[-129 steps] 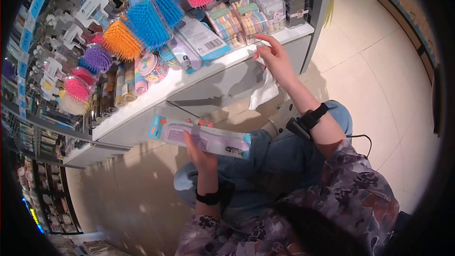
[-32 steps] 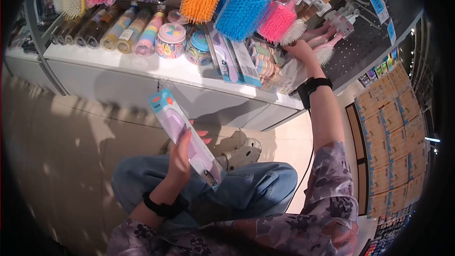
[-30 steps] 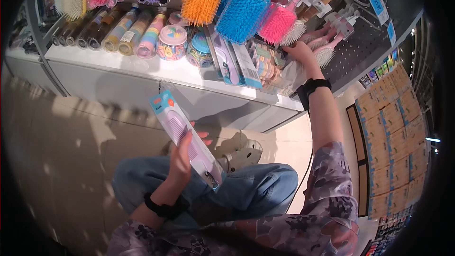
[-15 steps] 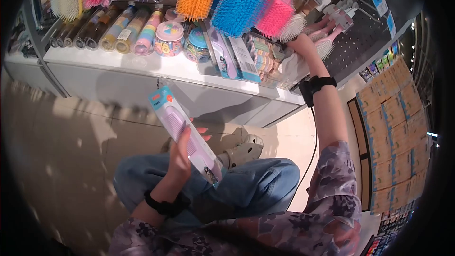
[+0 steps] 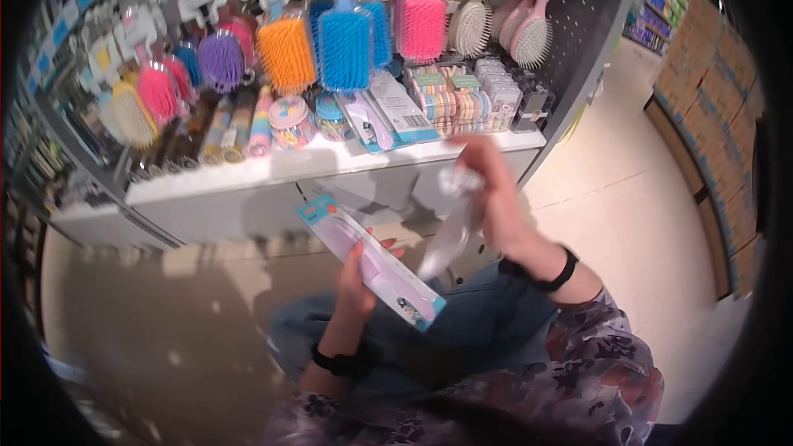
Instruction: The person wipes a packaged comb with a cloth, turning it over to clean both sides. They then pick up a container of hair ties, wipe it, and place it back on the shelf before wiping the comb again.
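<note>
My left hand [image 5: 357, 285] is closed round a packaged lilac comb [image 5: 372, 263] with blue ends, held at a slant in front of the shelf. To its right, my right hand [image 5: 491, 198] grips a crumpled, whitish clear plastic wrapper [image 5: 450, 231], which is blurred and hangs down over my knee. Similar comb packs [image 5: 380, 128] lie on the white shelf [image 5: 330, 161] beyond my hands. Blue [image 5: 344, 49], orange [image 5: 287, 54] and pink [image 5: 422, 26] hairbrushes hang above them.
Jars of small bands [image 5: 291, 120] and packs of hair ties [image 5: 450, 99] stand on the shelf. A dark perforated side panel [image 5: 582, 49] bounds it on the right. Stacked cartons [image 5: 710, 107] stand farther right. My bent knees [image 5: 471, 314] are below my hands.
My right hand has come back from the right end of the shelf, bringing the plastic wrapper. The view has shifted, showing more of the hanging brushes. My left hand still holds the comb pack.
</note>
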Tool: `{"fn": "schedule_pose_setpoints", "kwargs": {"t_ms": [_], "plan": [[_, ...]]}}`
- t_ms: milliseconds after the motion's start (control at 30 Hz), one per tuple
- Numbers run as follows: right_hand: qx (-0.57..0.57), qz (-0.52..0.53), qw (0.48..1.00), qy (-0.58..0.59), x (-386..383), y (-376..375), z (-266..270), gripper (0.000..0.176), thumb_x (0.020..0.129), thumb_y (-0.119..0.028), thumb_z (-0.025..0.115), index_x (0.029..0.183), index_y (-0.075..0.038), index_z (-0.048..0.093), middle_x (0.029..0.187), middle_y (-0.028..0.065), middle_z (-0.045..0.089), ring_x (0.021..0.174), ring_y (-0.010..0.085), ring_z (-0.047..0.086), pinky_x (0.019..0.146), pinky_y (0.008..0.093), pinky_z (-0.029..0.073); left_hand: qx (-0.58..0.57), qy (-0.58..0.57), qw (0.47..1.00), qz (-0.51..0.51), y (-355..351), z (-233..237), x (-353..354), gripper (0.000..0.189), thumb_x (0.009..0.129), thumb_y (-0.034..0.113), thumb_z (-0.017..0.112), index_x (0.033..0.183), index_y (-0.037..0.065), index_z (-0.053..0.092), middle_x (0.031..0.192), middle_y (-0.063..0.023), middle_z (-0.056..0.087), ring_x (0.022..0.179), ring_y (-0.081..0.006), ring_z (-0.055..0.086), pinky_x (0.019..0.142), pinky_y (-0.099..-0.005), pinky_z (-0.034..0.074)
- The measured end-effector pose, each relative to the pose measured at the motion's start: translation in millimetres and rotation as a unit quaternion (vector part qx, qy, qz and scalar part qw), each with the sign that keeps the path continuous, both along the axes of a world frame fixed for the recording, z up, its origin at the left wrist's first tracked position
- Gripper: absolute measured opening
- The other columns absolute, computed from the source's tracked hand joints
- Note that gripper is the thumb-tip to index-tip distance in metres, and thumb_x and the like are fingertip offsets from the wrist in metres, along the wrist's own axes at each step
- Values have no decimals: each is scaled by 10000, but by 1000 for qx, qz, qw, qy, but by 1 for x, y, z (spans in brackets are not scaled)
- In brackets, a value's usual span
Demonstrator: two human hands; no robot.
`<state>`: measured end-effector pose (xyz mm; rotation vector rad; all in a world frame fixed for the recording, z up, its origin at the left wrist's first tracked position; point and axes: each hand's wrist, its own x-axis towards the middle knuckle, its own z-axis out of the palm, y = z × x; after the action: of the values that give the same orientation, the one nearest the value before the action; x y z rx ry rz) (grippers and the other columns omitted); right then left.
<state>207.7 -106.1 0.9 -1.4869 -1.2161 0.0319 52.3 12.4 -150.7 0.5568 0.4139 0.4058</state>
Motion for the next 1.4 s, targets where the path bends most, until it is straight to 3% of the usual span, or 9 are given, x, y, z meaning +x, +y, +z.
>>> {"fn": "schedule_pose_setpoints", "kwargs": {"t_ms": [100,167,233,300,467,633,800,1233,1400], "plan": [[20,164,971,173,-38,-1,-16,376,661,8,367,1028,-17,449,712,77,433,645,206,473,618,308,394,-22,-25,999,-17,1,3,-2,431,896,305,352,1262,77,341,1153,-186,485,1060,-346,495,914,-476,381],[47,148,973,171,-42,7,-36,364,662,33,389,1020,0,446,765,103,456,728,241,484,670,321,404,-24,3,1000,20,0,9,-2,423,883,287,365,1248,74,358,1154,-177,484,1075,-330,480,927,-465,372],[13,103,994,-23,-38,6,-54,404,671,50,349,1064,12,436,913,113,448,824,226,482,751,293,398,44,16,998,48,-6,16,-4,421,869,274,378,1239,74,368,1145,-171,487,1078,-318,474,934,-455,366],[13,54,998,-14,-41,2,-65,346,689,22,384,1025,22,467,1006,164,464,918,311,492,804,329,413,65,44,996,44,-2,3,-7,430,858,287,393,1230,72,372,1116,-163,496,1061,-315,482,934,-448,367],[-219,300,922,-111,-54,13,-116,332,773,-97,466,1093,-11,500,1233,131,435,1148,289,426,918,388,373,124,2,973,195,2,4,-17,430,827,332,416,1173,78,405,1041,-126,516,1009,-281,502,858,-414,418],[-107,186,953,-212,-76,29,-154,366,806,-162,458,1158,-67,498,1302,108,402,1212,230,380,1026,380,254,81,58,943,318,9,1,-16,470,836,369,393,1215,92,418,1128,-112,506,1036,-283,494,885,-430,408],[4,111,972,-205,-51,43,-155,454,791,-191,490,1232,-97,437,1363,83,331,1249,218,337,1052,368,219,146,21,955,259,3,4,-10,499,877,402,353,1254,81,411,1231,-93,463,1139,-257,427,972,-417,315],[17,152,928,-341,-77,52,-161,492,839,-241,428,1323,-223,348,1395,73,286,1295,221,257,1066,380,196,185,-189,963,60,-8,21,-1,521,900,431,313,1316,117,332,1320,-88,383,1232,-243,336,1017,-417,260],[-6,113,962,-248,-39,36,-123,392,837,-209,408,1225,-220,456,1395,55,293,1283,236,283,1049,402,241,95,-148,972,158,-8,19,-8,564,890,492,300,1337,147,298,1332,-87,363,1245,-263,315,1023,-444,250]]}}
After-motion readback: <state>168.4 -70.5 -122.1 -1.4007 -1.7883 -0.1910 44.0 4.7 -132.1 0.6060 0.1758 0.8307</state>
